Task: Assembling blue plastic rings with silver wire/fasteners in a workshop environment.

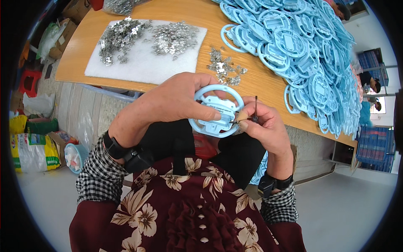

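My left hand grips a light-blue plastic toy steering wheel over my lap, just off the table's front edge. The thumb presses on the wheel's raised centre part, and the other fingers go behind the rim. At the right side of that centre, my right hand is closed in a pinch on a thin dark tool. A dark tip shows close to the wheel by the fingertips. Whether a small metal piece is also between the fingers, I cannot make out.
On the wooden table, a white foam sheet bears two heaps of small metal pieces. More loose metal pieces lie beside it. A large heap of blue steering wheels covers the right side. Bags and a small bin stand at left.
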`<action>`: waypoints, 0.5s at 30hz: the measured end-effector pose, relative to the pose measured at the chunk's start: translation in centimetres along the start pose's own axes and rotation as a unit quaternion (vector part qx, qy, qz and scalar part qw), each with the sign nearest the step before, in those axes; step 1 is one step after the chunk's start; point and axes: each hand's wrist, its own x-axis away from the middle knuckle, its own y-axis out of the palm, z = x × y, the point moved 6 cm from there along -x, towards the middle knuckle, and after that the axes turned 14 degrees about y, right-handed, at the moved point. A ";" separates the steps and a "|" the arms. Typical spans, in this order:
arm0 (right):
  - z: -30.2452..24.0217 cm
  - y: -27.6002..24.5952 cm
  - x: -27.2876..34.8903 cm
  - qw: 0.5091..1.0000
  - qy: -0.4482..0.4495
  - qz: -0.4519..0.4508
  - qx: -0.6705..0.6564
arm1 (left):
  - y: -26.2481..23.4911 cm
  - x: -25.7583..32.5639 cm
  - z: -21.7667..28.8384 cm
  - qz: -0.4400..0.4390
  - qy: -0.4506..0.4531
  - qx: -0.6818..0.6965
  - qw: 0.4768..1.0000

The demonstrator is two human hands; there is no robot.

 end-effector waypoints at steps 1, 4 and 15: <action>0.0 0.0 0.2 0.999 -0.011 0.014 -0.038 | 0.1 0.0 -0.3 -0.003 -0.015 0.008 1.000; 1.2 -0.5 0.3 0.997 -0.011 0.030 -0.072 | 0.8 0.5 -2.4 0.047 0.010 0.054 0.997; 0.1 0.2 -1.8 0.992 -0.026 0.102 -0.065 | 0.7 1.2 -2.8 0.132 0.008 0.176 0.976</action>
